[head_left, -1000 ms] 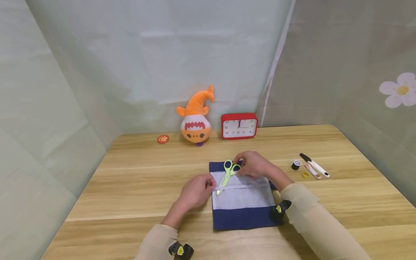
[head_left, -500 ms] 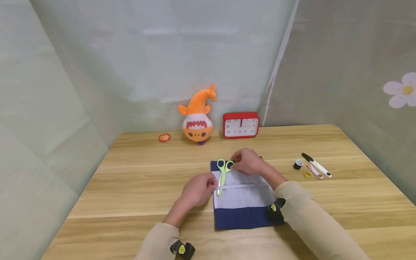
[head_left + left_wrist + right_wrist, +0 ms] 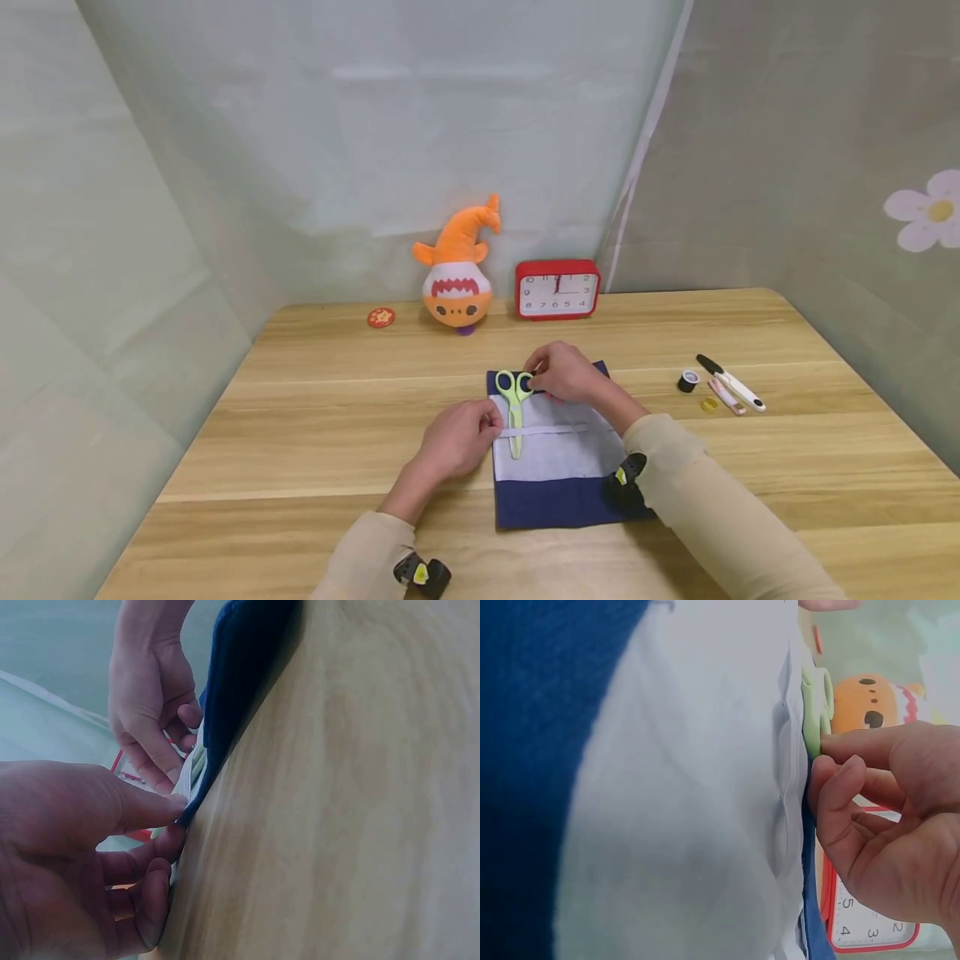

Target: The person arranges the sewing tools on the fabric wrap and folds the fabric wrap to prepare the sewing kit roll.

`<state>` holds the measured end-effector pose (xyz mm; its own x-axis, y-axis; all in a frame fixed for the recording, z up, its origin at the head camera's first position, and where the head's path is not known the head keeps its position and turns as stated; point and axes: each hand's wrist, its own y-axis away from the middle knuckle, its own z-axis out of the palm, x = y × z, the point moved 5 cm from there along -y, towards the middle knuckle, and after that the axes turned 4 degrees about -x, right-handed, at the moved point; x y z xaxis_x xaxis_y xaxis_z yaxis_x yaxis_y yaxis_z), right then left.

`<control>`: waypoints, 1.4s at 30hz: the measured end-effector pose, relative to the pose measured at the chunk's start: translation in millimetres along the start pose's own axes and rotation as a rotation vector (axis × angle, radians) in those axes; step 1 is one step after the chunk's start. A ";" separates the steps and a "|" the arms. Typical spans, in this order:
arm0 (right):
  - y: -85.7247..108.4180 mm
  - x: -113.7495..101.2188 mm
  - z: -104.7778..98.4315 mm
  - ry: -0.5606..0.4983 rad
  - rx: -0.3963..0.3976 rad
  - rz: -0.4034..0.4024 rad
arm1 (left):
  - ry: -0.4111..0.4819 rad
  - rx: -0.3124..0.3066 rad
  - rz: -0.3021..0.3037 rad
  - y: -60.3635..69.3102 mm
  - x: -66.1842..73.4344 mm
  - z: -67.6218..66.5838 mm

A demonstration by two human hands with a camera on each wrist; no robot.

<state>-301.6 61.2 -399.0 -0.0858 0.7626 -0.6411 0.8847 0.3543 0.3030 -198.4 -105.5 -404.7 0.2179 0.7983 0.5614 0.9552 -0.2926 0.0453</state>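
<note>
A navy cloth (image 3: 551,504) with a pale inner panel (image 3: 562,458) lies spread on the table, a narrow white band (image 3: 555,429) running across it. On its left part lie light green scissors (image 3: 515,408), handles away from me; their blades cross the band, and I cannot tell for certain whether they pass under it. My left hand (image 3: 459,437) pinches the cloth's left edge by the band, thumb on top in the left wrist view. At the far edge, my right hand (image 3: 566,372) pinches the scissors' right handle loop; the right wrist view shows the green handle (image 3: 814,712) at its fingertips.
An orange plush toy (image 3: 457,275), a red clock (image 3: 557,289) and a round red coaster-like disc (image 3: 381,317) are at the back. To the right lie a black thread spool (image 3: 687,381), a yellow ring-like item (image 3: 708,404), a pinkish small tool (image 3: 727,396) and a black-and-white seam-ripper-like tool (image 3: 738,387).
The right hand has moved left with the scissors, which have turned from slanted to nearly straight along the cloth's left side. The left hand keeps its grip on the edge.
</note>
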 end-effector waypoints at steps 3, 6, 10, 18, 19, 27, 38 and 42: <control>1.3 -1.3 1.9 -0.003 -0.015 0.003 | 0.001 -0.009 -0.009 -0.2 0.2 0.7; 4.1 -1.4 3.2 -0.009 -0.028 -0.014 | 0.005 -0.010 -0.008 0.0 0.4 1.4; 9.0 -1.3 4.8 -0.022 -0.042 -0.073 | -0.005 -0.002 0.005 -0.3 0.1 2.1; 13.0 -1.9 9.0 -0.044 -0.056 -0.121 | -0.013 0.006 0.009 0.1 0.7 0.6; 13.2 -2.0 9.2 -0.045 -0.056 -0.124 | -0.013 0.007 0.010 0.1 0.8 0.4; 17.1 -2.6 9.2 -0.048 -0.054 -0.109 | -0.012 0.018 0.020 0.6 2.0 0.0; 22.7 -2.4 3.1 -0.069 -0.056 -0.125 | -0.009 0.015 0.006 -0.5 -1.1 -0.6; 32.3 8.0 -24.2 -0.107 0.035 -0.147 | 0.025 0.020 -0.005 0.5 -3.1 -1.4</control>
<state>-284.8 91.8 -377.3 -0.1679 0.6418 -0.7483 0.8818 0.4372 0.1771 -198.9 -108.9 -405.3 0.2079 0.7866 0.5815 0.9601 -0.2777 0.0324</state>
